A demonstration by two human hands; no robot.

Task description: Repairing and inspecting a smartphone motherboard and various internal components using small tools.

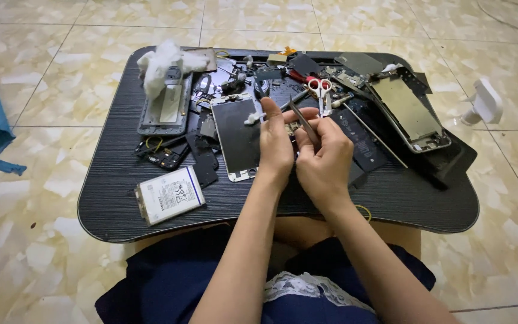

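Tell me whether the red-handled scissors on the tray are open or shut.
Shut, as far as shows: the scissors lie flat on the black tray, handle loops side by side, blades together pointing toward the hands.

Over the middle of the black worktop (121,198), the left hand (276,147) and right hand (325,162) meet, touching. The right hand's grip pinches tweezers (304,122), tips pointing toward the far edge; the left hand's fingers close on a small part (too small to tell). Just left of them lies a phone screen (237,139). A white battery (169,194) sits near the front left corner, scissors (320,90) toward the far edge, and a phone frame (407,114) at the right.
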